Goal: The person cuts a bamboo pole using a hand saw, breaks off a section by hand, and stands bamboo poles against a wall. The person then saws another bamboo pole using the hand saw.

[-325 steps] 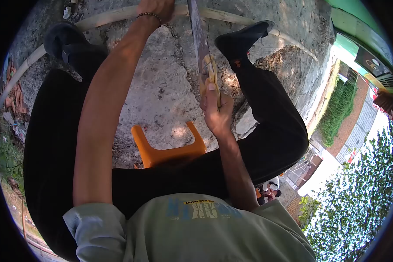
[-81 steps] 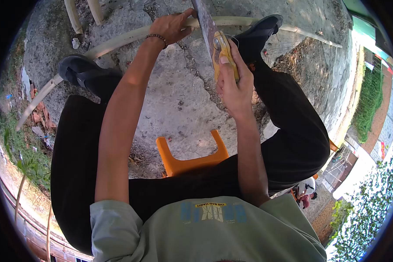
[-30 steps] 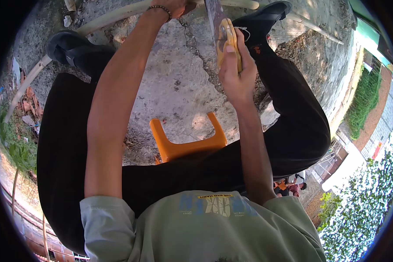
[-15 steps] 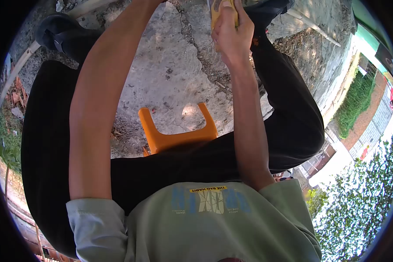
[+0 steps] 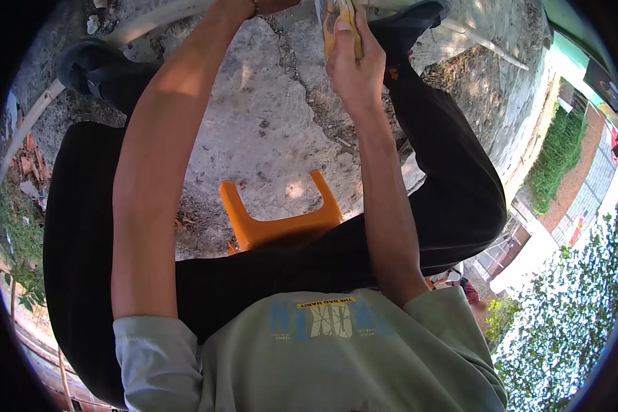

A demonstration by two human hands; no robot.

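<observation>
My right hand (image 5: 356, 77) is wrapped round a yellow-handled tool (image 5: 329, 42) near the top of the view, with the thumb along its upper side. A silvery part shows on the tool's far end, but the top edge cuts it off, so its exact kind is unclear. My left hand (image 5: 273, 5) is at the top edge, left of the tool. Only its wrist and part of its back show; the fingers are hidden. Close beyond it, a long pale pole (image 5: 159, 18) crosses the ground.
An orange plastic stool (image 5: 288, 226) is under and between my legs. Dark shoes (image 5: 93, 65) and black trousers (image 5: 460, 185) flank the cracked concrete ground (image 5: 254, 123). Dry leaves lie at right. A person (image 5: 470, 294) is partly visible behind my right shoulder.
Both hands have shifted in the view: the left one shows more at the top edge, and the right one with the tool is slightly lower and further left.
</observation>
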